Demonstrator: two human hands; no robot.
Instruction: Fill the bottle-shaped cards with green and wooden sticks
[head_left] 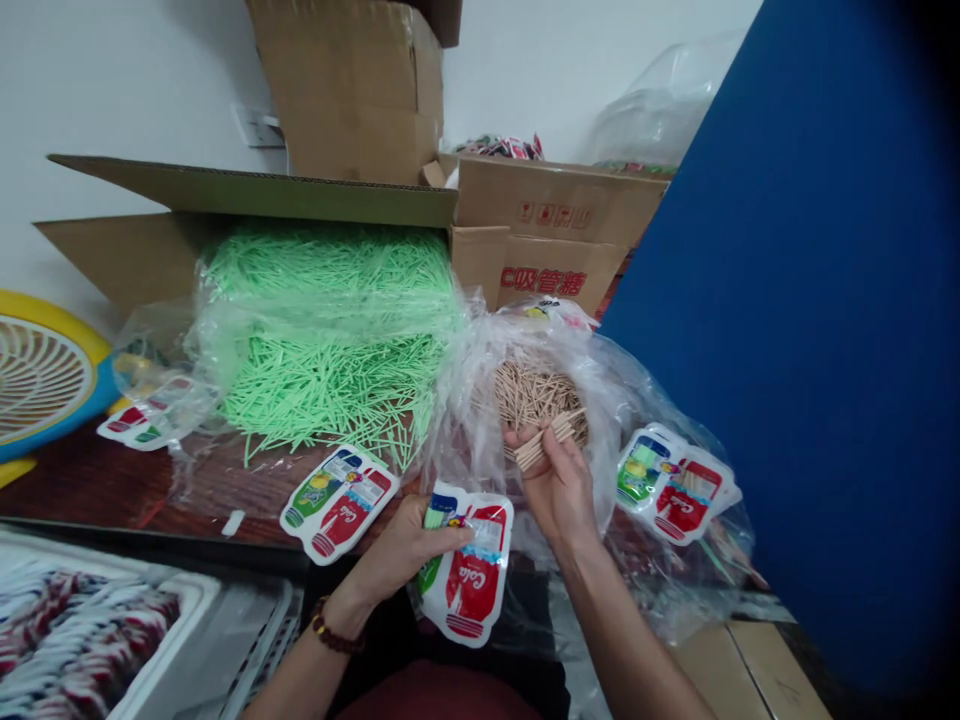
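Observation:
My left hand (401, 550) grips a bottle-shaped double pouch (471, 575), red "Cola" on one side and green on the other, held over my lap. My right hand (559, 480) is closed on a small bundle of tan sticks (546, 440), at the mouth of a clear bag full of tan sticks (534, 392). A big heap of green sticks (330, 330) lies in clear plastic to the left. Another double pouch (339, 503) lies flat on the table beside my left hand.
More pouches lie at the right (675, 483) and far left (139, 420). Open cardboard boxes (551, 245) stand behind. A blue panel (810, 320) walls off the right. A white tray (191, 610) of packed pouches sits at the lower left, a yellow fan (45, 370) at the left edge.

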